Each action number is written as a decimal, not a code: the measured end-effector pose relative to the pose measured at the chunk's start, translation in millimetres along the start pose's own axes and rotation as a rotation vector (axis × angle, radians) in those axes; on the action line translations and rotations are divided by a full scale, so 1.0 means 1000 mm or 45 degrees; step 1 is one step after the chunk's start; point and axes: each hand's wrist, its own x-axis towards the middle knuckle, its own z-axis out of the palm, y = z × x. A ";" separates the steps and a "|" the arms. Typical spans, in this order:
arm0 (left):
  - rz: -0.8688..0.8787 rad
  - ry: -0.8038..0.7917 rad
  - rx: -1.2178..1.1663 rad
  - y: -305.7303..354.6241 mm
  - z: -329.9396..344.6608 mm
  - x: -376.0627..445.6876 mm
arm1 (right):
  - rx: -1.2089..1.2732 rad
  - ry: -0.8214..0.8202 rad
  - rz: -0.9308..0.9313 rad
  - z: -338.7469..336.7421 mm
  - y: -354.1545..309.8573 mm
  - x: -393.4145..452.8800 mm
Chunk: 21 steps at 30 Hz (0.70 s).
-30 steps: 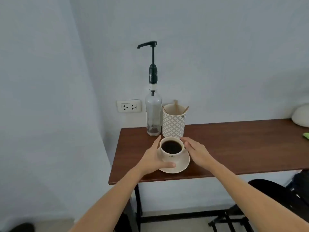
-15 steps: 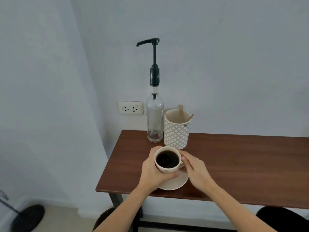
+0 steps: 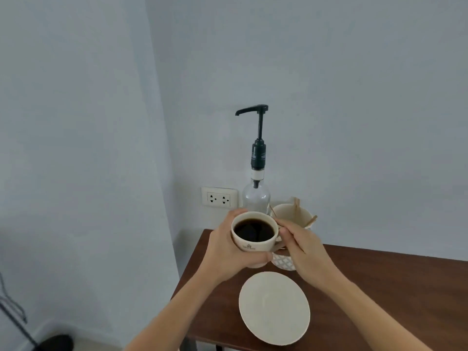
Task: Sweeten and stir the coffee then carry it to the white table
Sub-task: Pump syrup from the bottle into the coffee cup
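A cream coffee cup (image 3: pixel 253 243) full of black coffee is lifted off its saucer and held in the air. My left hand (image 3: pixel 225 252) wraps around the cup's left side and bottom. My right hand (image 3: pixel 301 247) pinches the handle on the cup's right side. The empty cream saucer (image 3: pixel 274 307) lies on the brown table below. Behind the cup stands a clear glass syrup bottle (image 3: pixel 256 198) with a tall black pump (image 3: pixel 258 138). A patterned holder (image 3: pixel 291 216) with wooden stir sticks stands to its right, partly hidden by my right hand.
The brown wooden table (image 3: pixel 379 287) runs off to the right, against a pale wall with a double socket (image 3: pixel 219 198). The table's left edge is near my left forearm. A black stand base (image 3: pixel 55 343) sits on the floor at lower left.
Both hands raised the cup off the saucer and up toward the pump bottle. The saucer stayed on the table. My view came closer and tilted down.
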 end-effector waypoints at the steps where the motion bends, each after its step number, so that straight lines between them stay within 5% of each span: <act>1: 0.004 0.002 -0.005 0.003 -0.006 0.009 | -0.024 0.015 -0.018 -0.001 -0.005 0.010; 6: 0.002 0.087 -0.018 0.015 -0.032 0.055 | -0.033 0.077 -0.051 -0.005 -0.028 0.059; 12: -0.057 0.124 -0.055 0.034 -0.057 0.104 | -0.113 0.445 -0.135 -0.020 -0.066 0.131; 21: -0.082 0.119 -0.049 0.050 -0.071 0.149 | 0.262 0.547 -0.016 -0.024 -0.099 0.208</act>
